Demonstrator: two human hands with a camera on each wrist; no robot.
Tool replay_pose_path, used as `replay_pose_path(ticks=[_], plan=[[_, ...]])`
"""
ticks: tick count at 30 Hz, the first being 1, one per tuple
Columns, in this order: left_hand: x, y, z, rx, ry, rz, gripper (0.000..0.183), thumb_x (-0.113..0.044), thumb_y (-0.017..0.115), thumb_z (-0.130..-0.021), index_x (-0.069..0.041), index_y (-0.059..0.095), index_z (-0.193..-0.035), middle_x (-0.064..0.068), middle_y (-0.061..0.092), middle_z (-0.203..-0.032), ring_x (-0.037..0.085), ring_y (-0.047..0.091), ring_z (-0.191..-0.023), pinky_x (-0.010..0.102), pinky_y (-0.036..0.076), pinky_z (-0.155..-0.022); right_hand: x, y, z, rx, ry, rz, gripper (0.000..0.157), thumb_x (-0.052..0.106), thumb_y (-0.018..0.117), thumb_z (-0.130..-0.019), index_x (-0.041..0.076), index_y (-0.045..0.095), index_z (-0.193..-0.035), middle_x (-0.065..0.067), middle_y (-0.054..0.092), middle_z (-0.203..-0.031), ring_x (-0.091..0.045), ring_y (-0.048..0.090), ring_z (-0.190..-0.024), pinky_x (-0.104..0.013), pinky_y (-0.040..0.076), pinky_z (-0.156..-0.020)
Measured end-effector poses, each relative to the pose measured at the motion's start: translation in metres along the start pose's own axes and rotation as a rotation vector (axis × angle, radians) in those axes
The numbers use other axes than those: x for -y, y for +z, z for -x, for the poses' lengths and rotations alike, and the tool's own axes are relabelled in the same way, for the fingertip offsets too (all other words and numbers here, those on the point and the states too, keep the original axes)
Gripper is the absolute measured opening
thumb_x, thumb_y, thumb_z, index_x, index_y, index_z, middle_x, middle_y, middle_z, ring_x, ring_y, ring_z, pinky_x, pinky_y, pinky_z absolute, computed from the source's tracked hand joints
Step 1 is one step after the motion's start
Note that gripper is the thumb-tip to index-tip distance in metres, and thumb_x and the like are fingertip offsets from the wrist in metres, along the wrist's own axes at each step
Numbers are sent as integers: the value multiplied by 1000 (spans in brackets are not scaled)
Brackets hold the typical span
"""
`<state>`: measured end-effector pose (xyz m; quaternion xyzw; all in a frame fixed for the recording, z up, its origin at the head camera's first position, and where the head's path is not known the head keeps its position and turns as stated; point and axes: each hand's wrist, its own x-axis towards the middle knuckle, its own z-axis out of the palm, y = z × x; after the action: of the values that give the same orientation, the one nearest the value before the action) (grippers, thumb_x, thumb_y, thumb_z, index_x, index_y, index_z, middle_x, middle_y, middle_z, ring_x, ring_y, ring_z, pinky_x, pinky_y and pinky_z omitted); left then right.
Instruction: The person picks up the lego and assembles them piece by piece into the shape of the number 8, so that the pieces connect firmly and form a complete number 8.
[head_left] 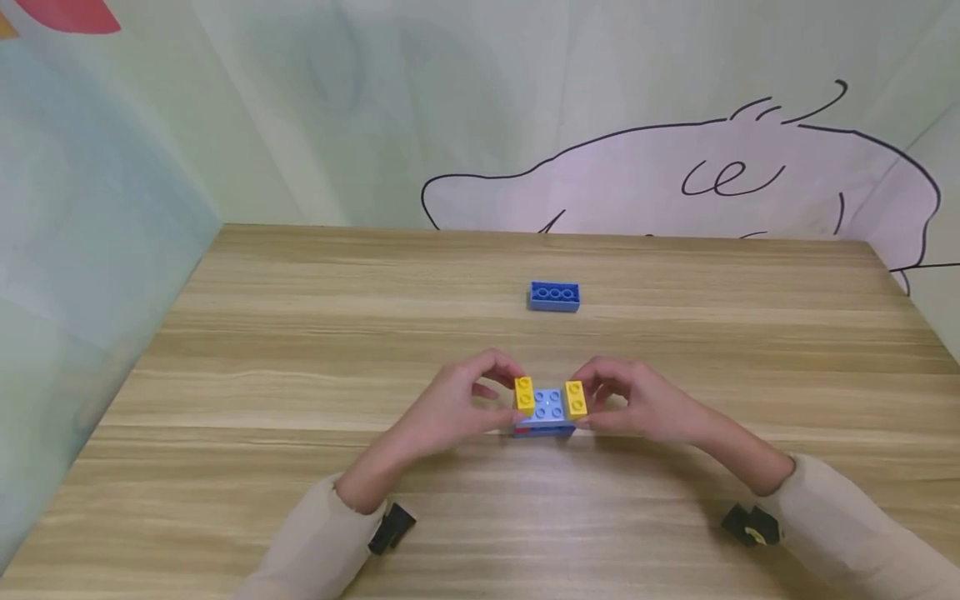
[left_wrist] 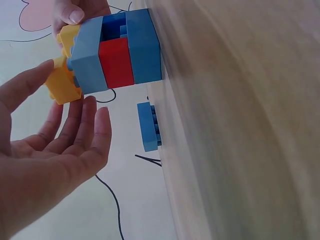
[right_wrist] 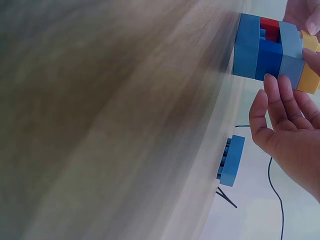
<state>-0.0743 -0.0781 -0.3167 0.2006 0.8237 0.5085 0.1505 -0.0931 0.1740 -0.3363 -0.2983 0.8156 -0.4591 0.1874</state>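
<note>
In the head view a small stack of toy building bricks stands on the table, topped by a light blue brick [head_left: 547, 407]. My left hand [head_left: 448, 408] pinches a yellow brick [head_left: 524, 397] at the stack's left end; in the left wrist view this brick sits slightly askew, with light blue studs showing beside it. At the other end, my right hand [head_left: 651, 403] holds a second yellow brick [head_left: 575, 400] between thumb and fingers. Below the light blue layer are a red brick [left_wrist: 117, 62] and a dark blue brick [right_wrist: 269, 58], on a blue bottom brick [right_wrist: 246, 47].
Behind the stack, a loose blue brick [head_left: 555, 305] lies upside down, its hollow underside facing up. The wooden table [head_left: 315, 333] meets a wall sheet [head_left: 315, 125] with line drawings at the back. Black wrist devices [head_left: 392, 528] sit by both sleeves.
</note>
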Motion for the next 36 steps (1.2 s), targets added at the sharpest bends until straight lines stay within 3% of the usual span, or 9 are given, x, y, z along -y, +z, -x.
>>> replay_pose_path(ticks=[13,36], plan=[[2,4,3,-26,1,-11,38,-16,76,-75,-6,57,-106,2,60,-104,19,55,-100,31,47,-84,1,0,0,4,7,5,32,13,73,-77,6,59,-106,-2,59,-99,-21,54,-85,-31,49,-73],[-1,8,5,-56,30,-71,34,-13,74,-76,-5,61,-107,2,61,-102,18,56,-96,32,49,-82,2,-1,1,6,-3,10,31,10,72,-77,6,59,-106,-2,59,-99,-21,55,-84,-30,49,-73]])
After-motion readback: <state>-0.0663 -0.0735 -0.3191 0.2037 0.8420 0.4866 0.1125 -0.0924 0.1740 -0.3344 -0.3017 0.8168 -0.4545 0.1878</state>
